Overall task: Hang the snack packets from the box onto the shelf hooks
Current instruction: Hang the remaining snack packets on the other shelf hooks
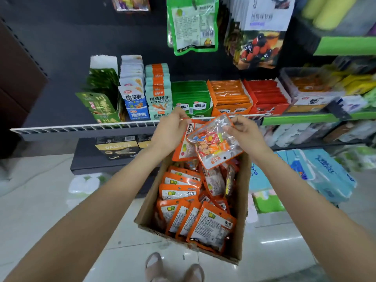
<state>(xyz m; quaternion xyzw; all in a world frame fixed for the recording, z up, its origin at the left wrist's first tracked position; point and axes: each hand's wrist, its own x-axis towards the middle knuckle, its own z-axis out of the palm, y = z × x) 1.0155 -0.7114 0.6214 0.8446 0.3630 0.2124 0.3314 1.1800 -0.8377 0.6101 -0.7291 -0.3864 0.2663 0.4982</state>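
Feet: person's feet [175, 268] at the bottom edge on pale floor tiles [61, 200]; standing square to the shelf helps a straight reach upward.
Box: cardboard box [242, 231] just ahead on the floor, open, full of orange snack packets [181, 192] lying in loose rows; plenty left to hang.
Left hand: left hand [171, 129] above the box's far end, fingers curled, pinching the top edge of an orange packet [184, 148]; it appears to hold more than one, though how many cannot be told.
Right hand: right hand [242, 132] pinches the top of a clear-fronted packet [215, 145], which overlaps the one in the left.
Step in hand: probably separating one packet; best to grip beside the hang hole rather than over it, and turn the printed face outward.
Shelf: wire-edged shelf [85, 127] with boxed snacks sits behind the hands.
Hooks: hanging bags [192, 25] are higher on the dark back panel; the hooks themselves are not clearly visible, so a free one needs finding before lifting.
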